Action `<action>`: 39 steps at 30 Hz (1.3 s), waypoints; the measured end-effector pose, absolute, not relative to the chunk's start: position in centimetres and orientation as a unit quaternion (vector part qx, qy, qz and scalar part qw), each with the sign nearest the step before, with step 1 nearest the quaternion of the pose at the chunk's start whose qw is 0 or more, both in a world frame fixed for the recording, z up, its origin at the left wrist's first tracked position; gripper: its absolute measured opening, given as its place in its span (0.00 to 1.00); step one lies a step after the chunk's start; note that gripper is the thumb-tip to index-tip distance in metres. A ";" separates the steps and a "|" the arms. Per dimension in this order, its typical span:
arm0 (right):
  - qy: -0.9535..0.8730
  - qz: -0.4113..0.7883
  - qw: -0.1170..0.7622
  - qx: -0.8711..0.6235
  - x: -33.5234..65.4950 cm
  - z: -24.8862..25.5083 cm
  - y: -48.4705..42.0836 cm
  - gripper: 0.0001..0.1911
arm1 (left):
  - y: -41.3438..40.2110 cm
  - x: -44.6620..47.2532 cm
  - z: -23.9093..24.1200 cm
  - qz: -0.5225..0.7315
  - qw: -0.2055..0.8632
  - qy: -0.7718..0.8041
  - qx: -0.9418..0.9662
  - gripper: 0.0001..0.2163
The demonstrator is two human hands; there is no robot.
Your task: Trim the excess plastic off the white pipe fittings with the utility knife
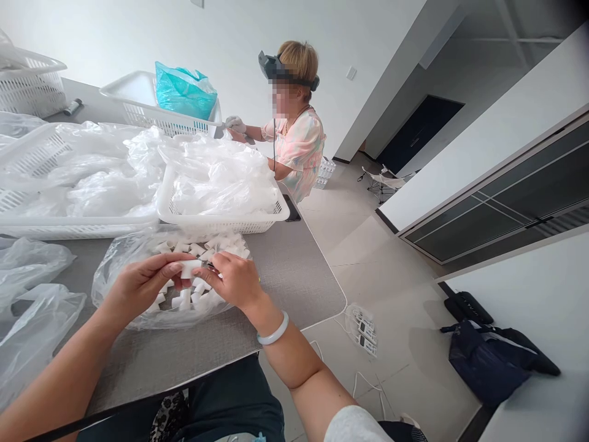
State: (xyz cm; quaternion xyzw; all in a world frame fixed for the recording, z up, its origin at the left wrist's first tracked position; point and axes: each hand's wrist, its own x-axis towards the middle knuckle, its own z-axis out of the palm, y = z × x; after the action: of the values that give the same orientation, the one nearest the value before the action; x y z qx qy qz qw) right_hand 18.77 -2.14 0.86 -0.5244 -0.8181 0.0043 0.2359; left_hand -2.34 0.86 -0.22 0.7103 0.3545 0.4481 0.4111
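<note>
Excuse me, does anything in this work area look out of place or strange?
Yes. On the floor beside the table, a small clear bag of white labelled items lies near loose white cables. They look dropped there, away from the materials on the table.

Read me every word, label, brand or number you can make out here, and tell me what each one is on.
Nothing can be read with confidence.
White tags on the floor: dark printing, too small and blurred to read.
Black pouch on the floor: faint marks, too blurred to read.
</note>
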 end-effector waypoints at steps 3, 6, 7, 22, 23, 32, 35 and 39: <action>-0.828 0.003 0.233 -0.510 18.7 0.8 -2.2 0.26 | 1.0 -2.2 -0.4 0.454 0.394 0.362 0.713 0.13; -0.826 0.006 0.233 -0.514 18.5 0.7 -2.3 0.27 | 1.1 -2.1 -0.7 0.451 0.394 0.379 0.705 0.12; -0.824 0.009 0.229 -0.518 18.4 0.7 -2.3 0.27 | 1.1 -2.1 -0.8 0.447 0.401 0.383 0.702 0.12; -0.840 0.032 0.193 -0.506 18.5 0.8 -2.3 0.26 | 1.8 -2.9 -1.2 0.394 0.479 0.349 0.702 0.19; -0.838 0.035 0.191 -0.510 18.6 0.8 -2.3 0.26 | 1.8 -2.9 -1.2 0.395 0.470 0.348 0.708 0.18; -0.837 0.056 0.231 -0.493 18.4 0.4 -2.2 0.27 | 1.5 -2.1 -0.8 0.415 0.406 0.362 0.729 0.15; -0.831 0.083 0.239 -0.496 18.5 0.7 -2.3 0.26 | 1.3 -2.1 -1.2 0.384 0.459 0.377 0.707 0.21; -0.824 0.110 0.243 -0.500 18.9 1.0 -2.4 0.29 | 1.0 -1.9 -1.4 0.351 0.464 0.369 0.725 0.26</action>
State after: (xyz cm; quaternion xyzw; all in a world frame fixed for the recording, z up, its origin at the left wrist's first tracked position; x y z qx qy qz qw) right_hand 18.87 -2.40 1.01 -0.5002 -0.8238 0.1100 0.2431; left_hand -1.91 1.04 -1.43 0.7249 0.3689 0.3506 0.4643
